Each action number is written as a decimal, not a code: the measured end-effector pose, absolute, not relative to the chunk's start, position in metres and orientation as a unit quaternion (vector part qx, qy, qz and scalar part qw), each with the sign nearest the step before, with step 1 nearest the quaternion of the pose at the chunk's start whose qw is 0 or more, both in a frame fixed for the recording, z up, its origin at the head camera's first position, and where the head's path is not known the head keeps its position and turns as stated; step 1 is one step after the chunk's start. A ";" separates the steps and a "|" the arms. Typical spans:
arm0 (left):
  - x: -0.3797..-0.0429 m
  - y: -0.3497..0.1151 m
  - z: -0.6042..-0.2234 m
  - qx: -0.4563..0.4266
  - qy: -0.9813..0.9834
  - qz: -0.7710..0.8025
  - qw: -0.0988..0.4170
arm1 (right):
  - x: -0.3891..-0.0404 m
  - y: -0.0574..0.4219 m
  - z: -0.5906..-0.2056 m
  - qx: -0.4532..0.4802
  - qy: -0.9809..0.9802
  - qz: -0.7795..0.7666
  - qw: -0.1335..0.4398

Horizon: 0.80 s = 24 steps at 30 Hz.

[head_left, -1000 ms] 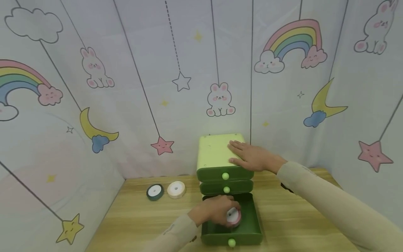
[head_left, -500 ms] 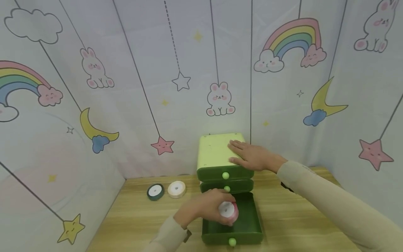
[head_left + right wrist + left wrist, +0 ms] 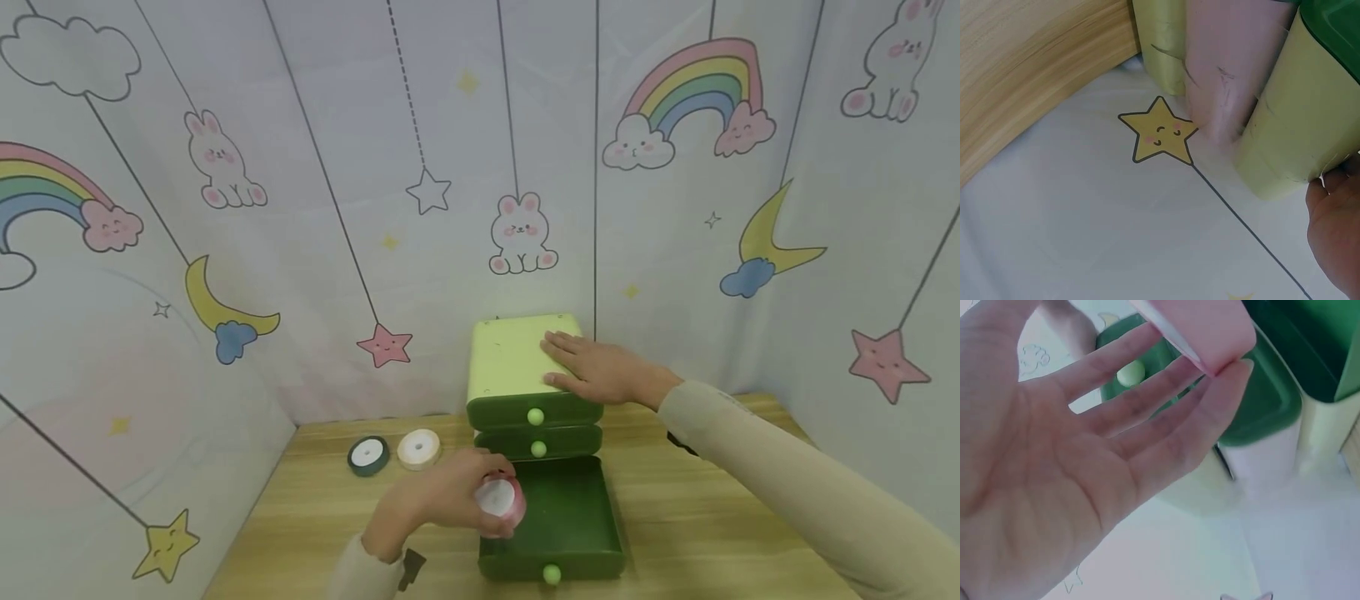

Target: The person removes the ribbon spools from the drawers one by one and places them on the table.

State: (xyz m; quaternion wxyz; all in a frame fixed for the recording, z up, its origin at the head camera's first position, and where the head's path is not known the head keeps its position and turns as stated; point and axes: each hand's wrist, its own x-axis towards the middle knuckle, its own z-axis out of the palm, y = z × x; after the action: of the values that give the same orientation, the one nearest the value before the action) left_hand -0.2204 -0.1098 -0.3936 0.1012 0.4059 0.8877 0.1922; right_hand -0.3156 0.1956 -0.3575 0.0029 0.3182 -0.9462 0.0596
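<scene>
A roll of pink ribbon (image 3: 501, 498) with a white core is pinched in my left hand (image 3: 442, 497), above the left edge of the pulled-out bottom drawer (image 3: 573, 517). In the left wrist view the fingertips hold the pink ribbon roll (image 3: 1219, 331) by its rim; the palm (image 3: 1047, 481) faces the camera. On the light-green top of the small drawer cabinet (image 3: 510, 358) my right hand (image 3: 600, 369) rests flat with its fingers straight. The right wrist view catches only part of the right hand (image 3: 1338, 228) against the cabinet's top unit (image 3: 1294, 119).
Left of the cabinet, a dark green ribbon roll (image 3: 367, 455) and a cream ribbon roll (image 3: 419, 450) lie on the wooden table (image 3: 690, 500). The two upper drawers (image 3: 558, 411) are closed. A cartoon-printed curtain (image 3: 450, 275) stands right behind the cabinet.
My left hand has lifted the pink ribbon roll out of the bottom drawer and moved left with it. The right hand stays on the cabinet top.
</scene>
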 end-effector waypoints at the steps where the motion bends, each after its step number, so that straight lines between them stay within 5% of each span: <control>1: -0.220 -0.114 -0.393 0.401 0.890 0.191 0.097 | -0.316 0.196 -0.357 0.319 -0.946 0.059 0.003; 16: -0.224 -0.166 -0.402 0.375 0.906 0.193 0.023 | -0.316 0.197 -0.358 0.326 -0.943 0.061 0.005; 24: -0.229 -0.194 -0.421 0.320 0.932 0.169 0.027 | -0.315 0.197 -0.357 0.329 -0.942 0.069 0.004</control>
State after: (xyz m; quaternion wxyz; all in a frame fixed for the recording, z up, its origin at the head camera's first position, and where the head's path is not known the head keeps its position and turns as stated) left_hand -0.2294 -0.1939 -0.4208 0.0270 0.3197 0.9320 0.1688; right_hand -0.3152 0.1970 -0.3573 0.0036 0.3292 -0.9417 0.0694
